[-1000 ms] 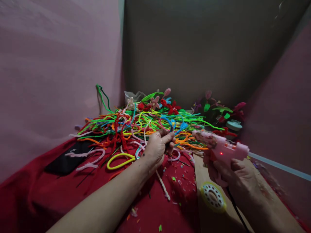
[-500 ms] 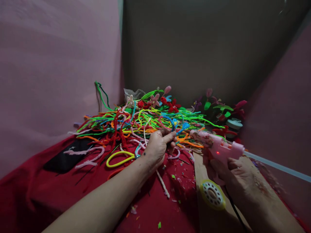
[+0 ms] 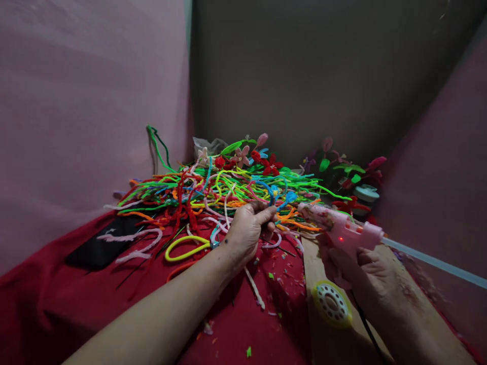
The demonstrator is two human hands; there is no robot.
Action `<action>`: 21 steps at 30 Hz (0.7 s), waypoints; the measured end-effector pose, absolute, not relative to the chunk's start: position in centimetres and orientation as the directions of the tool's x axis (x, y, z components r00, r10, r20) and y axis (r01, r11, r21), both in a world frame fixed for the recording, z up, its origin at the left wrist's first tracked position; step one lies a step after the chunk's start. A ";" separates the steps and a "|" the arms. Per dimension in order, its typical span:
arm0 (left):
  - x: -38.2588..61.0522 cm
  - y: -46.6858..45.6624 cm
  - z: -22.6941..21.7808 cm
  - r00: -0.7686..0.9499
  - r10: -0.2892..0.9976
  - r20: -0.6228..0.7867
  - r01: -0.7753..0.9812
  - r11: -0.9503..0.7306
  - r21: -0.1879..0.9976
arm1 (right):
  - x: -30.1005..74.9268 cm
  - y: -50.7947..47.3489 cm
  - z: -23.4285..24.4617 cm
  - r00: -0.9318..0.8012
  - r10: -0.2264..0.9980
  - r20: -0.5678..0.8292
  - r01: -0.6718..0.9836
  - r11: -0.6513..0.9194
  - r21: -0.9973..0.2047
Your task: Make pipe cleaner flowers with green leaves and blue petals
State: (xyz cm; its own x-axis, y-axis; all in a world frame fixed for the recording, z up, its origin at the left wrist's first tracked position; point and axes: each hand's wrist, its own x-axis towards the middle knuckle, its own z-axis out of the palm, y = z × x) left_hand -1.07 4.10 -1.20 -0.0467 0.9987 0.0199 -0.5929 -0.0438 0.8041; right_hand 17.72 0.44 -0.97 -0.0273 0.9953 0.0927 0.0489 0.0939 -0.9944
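Note:
My left hand is closed in a pinch on a blue pipe cleaner, which curves up from the fingertips. Lighter blue fuzzy loops show just to the right of it; whether they join the held piece I cannot tell. In my right hand is a pink hot glue gun, its nozzle pointing left toward the blue piece and apart from it. A small red light glows on its side. The clear glue stick juts out from the back.
A heap of coloured pipe cleaners covers the back, with fuzzy flowers on top. A black phone lies left on the red cloth, near yellow-handled pliers or scissors. A yellow-rimmed disc sits on a wooden board.
Both hands keep their holds and positions, the glue gun still pointing at the blue piece. The view has shifted only very slightly.

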 end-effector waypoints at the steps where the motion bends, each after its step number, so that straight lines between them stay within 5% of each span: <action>1: -1.1 4.1 -1.2 -0.044 0.999 0.025 -0.593 -0.046 0.804 | 17.8 0.5 -1.0 -0.026 0.995 0.091 0.065 0.093 -0.994; 21: -0.9 4.0 -0.9 -0.048 0.999 0.012 -0.607 -0.039 0.793 | 18.1 0.4 -1.6 0.018 0.997 0.079 0.044 0.078 -0.996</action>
